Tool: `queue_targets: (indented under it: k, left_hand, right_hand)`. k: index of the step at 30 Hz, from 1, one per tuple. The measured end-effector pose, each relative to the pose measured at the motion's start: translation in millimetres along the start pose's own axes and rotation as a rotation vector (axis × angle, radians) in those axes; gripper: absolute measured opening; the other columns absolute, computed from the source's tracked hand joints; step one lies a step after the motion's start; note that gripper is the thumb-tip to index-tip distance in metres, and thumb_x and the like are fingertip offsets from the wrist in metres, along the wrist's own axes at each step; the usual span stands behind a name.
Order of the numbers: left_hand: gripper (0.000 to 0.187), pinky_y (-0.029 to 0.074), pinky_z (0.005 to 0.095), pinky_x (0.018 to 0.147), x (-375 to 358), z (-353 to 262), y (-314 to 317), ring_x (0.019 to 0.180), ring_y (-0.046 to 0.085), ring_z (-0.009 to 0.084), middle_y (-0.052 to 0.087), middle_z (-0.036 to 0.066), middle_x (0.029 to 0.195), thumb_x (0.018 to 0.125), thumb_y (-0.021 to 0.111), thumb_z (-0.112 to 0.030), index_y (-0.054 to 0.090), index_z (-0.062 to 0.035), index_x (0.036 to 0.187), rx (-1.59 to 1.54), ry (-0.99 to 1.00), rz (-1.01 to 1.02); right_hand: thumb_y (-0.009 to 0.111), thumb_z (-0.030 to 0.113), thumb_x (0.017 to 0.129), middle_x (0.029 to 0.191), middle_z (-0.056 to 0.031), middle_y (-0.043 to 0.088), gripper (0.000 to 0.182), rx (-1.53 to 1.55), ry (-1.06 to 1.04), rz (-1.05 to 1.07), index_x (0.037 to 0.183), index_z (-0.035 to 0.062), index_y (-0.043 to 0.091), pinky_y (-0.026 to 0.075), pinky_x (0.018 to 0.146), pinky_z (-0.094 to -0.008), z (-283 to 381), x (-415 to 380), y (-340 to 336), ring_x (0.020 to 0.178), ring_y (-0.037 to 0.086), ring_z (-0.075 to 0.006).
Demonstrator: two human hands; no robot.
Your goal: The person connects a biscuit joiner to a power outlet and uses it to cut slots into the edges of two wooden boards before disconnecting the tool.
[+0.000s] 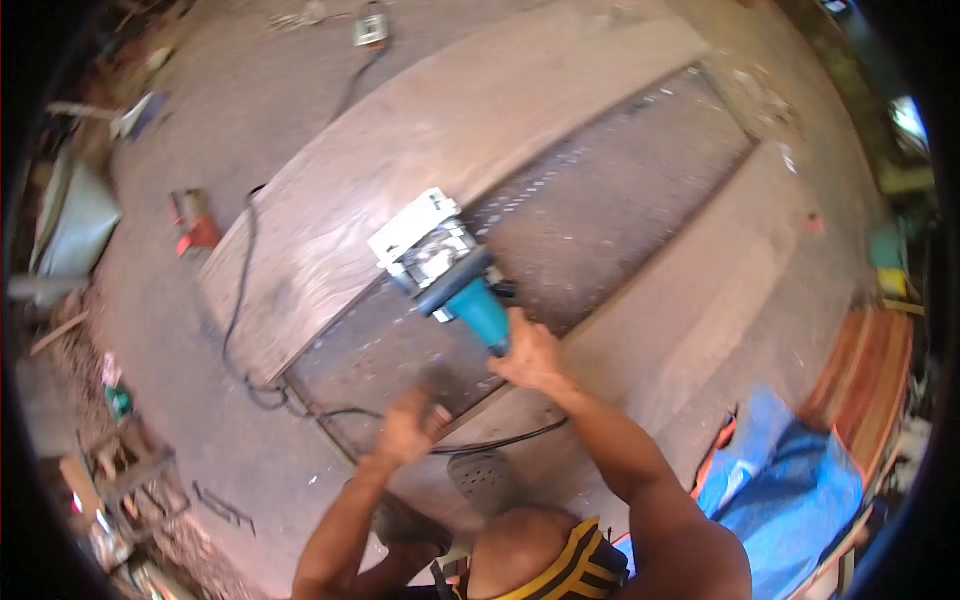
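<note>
My right hand (533, 352) is wrapped round the back end of a teal circular saw (480, 312). The saw's flat metal base (412, 228) points away from me, over the edge of the far wooden slab (340, 190). Lower and to the left is my left hand (408, 425), blurred by motion, thumb apart and nothing visible in it. It is above the near end of a dark panel (640, 185), close to a black cord (500, 440). Whether the saw touches the surface below cannot be made out.
A near wooden slab (670, 310) borders the dark panel. A power socket box (371, 28) lies at the far side, and an orange-red tool (196, 225) at left. Blue tarp (790, 480) and reddish planks (862, 375) are at right. A sandal (480, 480) shows below.
</note>
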State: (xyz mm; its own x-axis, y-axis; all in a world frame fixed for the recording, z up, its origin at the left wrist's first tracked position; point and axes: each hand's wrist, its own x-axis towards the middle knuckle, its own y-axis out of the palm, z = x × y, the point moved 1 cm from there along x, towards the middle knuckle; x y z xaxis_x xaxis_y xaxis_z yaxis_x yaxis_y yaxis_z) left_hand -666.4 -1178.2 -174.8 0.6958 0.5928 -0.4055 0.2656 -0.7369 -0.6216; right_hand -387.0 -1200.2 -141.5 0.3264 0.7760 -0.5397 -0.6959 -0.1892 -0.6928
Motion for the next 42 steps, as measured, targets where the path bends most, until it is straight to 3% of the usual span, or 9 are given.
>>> queue_targets:
  k: [1, 5, 11, 14, 24, 32, 33, 35, 42]
  left_hand:
    - [0.064, 0.031, 0.0536, 0.12, -20.9, 17.0, 28.4, 0.137, 0.05, 0.0404, 0.056, 0.024, 0.144, 0.1, 0.059, -0.05, 0.052, -0.0035, 0.144, -0.039, 0.009, 0.305]
    - [0.077, 0.031, 0.0585, 0.118, -56.5, 18.6, 41.0, 0.129, 0.057, 0.0374, 0.066, 0.019, 0.13, 0.097, 0.044, -0.071, 0.057, -0.0087, 0.141, 0.08, -0.146, 0.182]
    - [0.053, 0.033, 0.0546, 0.119, -54.6, 79.1, 34.7, 0.141, 0.044, 0.0373, 0.052, 0.019, 0.147, 0.102, 0.051, -0.04, 0.054, -0.0066, 0.143, 0.145, -0.201, -0.02]
    - [0.046, 0.036, 0.048, 0.117, -49.9, 121.1, 27.1, 0.136, 0.048, 0.0321, 0.054, 0.015, 0.144, 0.097, 0.048, -0.015, 0.056, -0.0079, 0.142, 0.684, 0.017, -0.134]
    - [0.037, 0.055, 0.0452, 0.09, -109.7, 194.2, -117.6, 0.097, 0.069, 0.0348, 0.07, 0.016, 0.098, 0.1, 0.053, -0.036, 0.067, -0.0069, 0.118, 0.351, 0.221, 0.412]
    - [0.123, 0.056, 0.04, 0.092, -188.5, 358.2, -245.9, 0.11, 0.071, 0.0293, 0.064, 0.031, 0.128, 0.08, 0.057, -0.087, 0.036, 0.0102, 0.152, -0.187, -0.818, 1.067]
    - [0.098, 0.059, 0.0412, 0.085, -181.5, 359.9, -245.4, 0.098, 0.074, 0.0312, 0.073, 0.023, 0.111, 0.08, 0.056, -0.088, 0.073, 0.0042, 0.108, 0.088, -0.79, 1.026]
    - [0.083, 0.058, 0.0448, 0.085, -180.3, 360.2, -216.2, 0.095, 0.075, 0.0348, 0.075, 0.024, 0.098, 0.085, 0.06, -0.079, 0.075, 0.0012, 0.099, 0.501, -0.555, 0.705]
    - [0.061, 0.049, 0.0478, 0.098, -123.8, 317.1, -178.4, 0.089, 0.074, 0.0359, 0.074, 0.022, 0.091, 0.09, 0.067, -0.058, 0.068, -0.0011, 0.113, 0.488, -0.186, 0.263]
  right_hand:
    - [0.081, 0.027, 0.07, 0.096, -0.031, 0.07, 0.061, -0.02, 0.031, 0.012, 0.115, -0.0008, 0.051, 0.056, 0.085, -0.0544, 1.7, -0.8, 0.8, 0.093, 0.069, -0.0508]
    - [0.084, 0.026, 0.067, 0.099, -0.0285, 0.071, 0.058, 0.005, -0.018, -0.025, 0.11, -0.0011, 0.055, 0.055, 0.085, -0.053, 0.6, -7.0, -4.4, 0.096, 0.07, -0.0466]
    - [0.085, 0.022, 0.063, 0.096, -0.0232, 0.07, 0.056, 0.213, -0.177, -0.016, 0.107, -0.0023, 0.06, 0.054, 0.087, -0.0461, 11.6, -35.2, -15.0, 0.093, 0.069, -0.0403]
    - [0.084, 0.015, 0.063, 0.088, -0.0148, 0.066, 0.048, 0.231, -0.117, 0.017, 0.102, -0.0015, 0.06, 0.053, 0.081, -0.042, 27.9, -52.7, -26.1, 0.081, 0.063, -0.0283]
    - [0.083, 0.007, 0.063, 0.082, -0.0023, 0.059, 0.044, 0.313, -0.044, -0.041, 0.101, 0.0004, 0.06, 0.052, 0.068, -0.0324, 111.1, -98.2, -47.6, 0.072, 0.057, -0.0133]
    - [0.081, 0.006, 0.065, 0.081, -0.0033, 0.064, 0.043, 0.33, 0.262, 0.03, 0.101, 0.0013, 0.06, 0.053, 0.067, -0.0313, 231.6, -148.5, -10.7, 0.071, 0.061, -0.0129]
    - [0.081, 0.006, 0.065, 0.081, -0.0033, 0.064, 0.043, 0.285, 0.241, 0.02, 0.102, 0.0012, 0.06, 0.053, 0.067, -0.0313, 233.4, -151.0, -1.3, 0.072, 0.061, -0.0127]
    - [0.084, 0.009, 0.063, 0.084, -0.0033, 0.064, 0.048, 0.27, 0.222, -0.058, 0.104, 0.0008, 0.06, 0.053, 0.07, -0.0316, 224.4, -153.7, 24.8, 0.074, 0.06, -0.0129]
    - [0.084, 0.017, 0.064, 0.088, -0.0101, 0.065, 0.06, 0.141, 0.323, 0.021, 0.115, -0.0019, 0.058, 0.056, 0.076, -0.0375, 212.2, -153.0, 113.2, 0.079, 0.062, -0.0205]
